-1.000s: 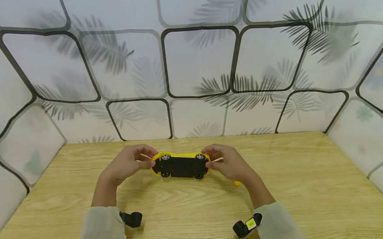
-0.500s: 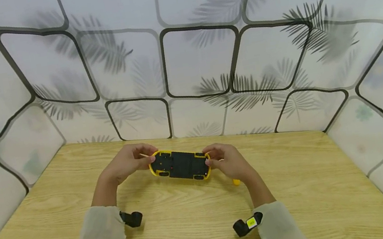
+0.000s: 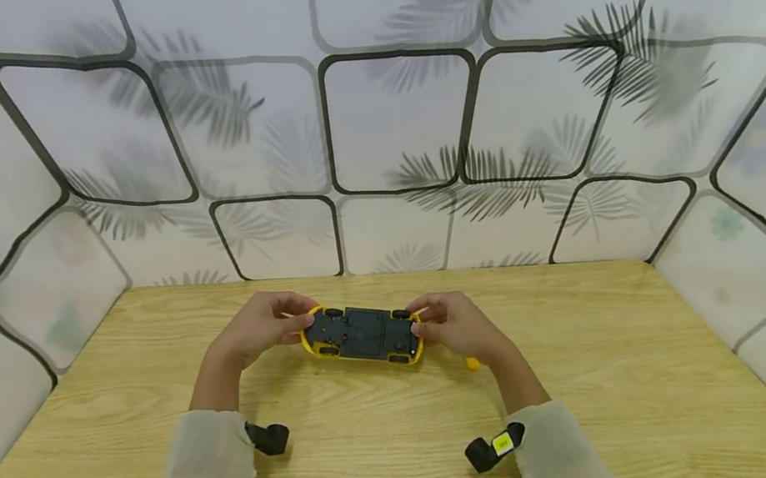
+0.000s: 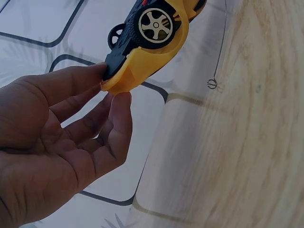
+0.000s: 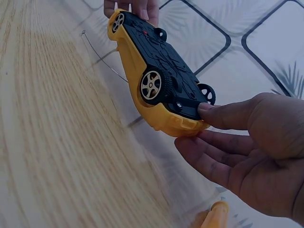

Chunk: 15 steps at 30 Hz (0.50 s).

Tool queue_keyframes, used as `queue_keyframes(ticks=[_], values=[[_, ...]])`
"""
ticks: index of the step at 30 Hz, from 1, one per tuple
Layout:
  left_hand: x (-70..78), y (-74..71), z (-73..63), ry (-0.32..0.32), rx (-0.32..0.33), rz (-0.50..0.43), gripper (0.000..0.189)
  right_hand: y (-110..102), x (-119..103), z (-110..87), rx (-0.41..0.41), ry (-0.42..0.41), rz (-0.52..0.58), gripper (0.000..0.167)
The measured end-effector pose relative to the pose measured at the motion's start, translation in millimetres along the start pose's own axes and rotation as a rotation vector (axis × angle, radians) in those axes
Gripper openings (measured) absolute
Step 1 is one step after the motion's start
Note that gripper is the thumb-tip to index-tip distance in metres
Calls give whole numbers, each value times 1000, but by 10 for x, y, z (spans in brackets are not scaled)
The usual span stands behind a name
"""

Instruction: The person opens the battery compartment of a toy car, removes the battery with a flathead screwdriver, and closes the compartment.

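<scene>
A yellow toy car (image 3: 364, 333) is held up with its black underside and wheels turned toward me. My left hand (image 3: 261, 327) pinches one end between thumb and fingers. At the other end, my right hand (image 3: 454, 324) grips with the thumb on the black base and fingers beneath the yellow body. The left wrist view shows a silver-spoked wheel (image 4: 155, 25) close to the left fingertips. Behind the car runs a thin wire (image 5: 102, 59) ending in a small loop; where it starts is hidden. The car's top cannot be seen.
A small yellow object (image 3: 473, 362), partly hidden by the right wrist, lies on the wooden table (image 3: 360, 463). Its kind is unclear. Patterned walls (image 3: 402, 126) enclose the table at the back and both sides. A black camera (image 3: 268, 438) sits on the left wrist.
The toy car has rolled from a tilted side view, so more of its black underside faces me. Both hands keep hold of its ends and have barely shifted.
</scene>
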<state>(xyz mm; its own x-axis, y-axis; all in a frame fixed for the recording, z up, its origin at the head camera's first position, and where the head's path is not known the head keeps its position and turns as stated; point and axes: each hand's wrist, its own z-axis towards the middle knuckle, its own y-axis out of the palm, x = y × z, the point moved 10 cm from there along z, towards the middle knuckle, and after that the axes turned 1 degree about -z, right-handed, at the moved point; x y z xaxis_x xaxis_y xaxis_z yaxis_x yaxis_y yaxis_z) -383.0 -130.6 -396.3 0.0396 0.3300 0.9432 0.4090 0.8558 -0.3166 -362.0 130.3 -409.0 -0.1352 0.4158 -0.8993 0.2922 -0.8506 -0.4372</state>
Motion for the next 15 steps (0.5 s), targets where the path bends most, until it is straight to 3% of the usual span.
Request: queue_keyframes(ticks=[15], values=[[-55, 30, 27, -27, 3, 12, 30, 48, 98, -9, -14, 76, 56, 31]])
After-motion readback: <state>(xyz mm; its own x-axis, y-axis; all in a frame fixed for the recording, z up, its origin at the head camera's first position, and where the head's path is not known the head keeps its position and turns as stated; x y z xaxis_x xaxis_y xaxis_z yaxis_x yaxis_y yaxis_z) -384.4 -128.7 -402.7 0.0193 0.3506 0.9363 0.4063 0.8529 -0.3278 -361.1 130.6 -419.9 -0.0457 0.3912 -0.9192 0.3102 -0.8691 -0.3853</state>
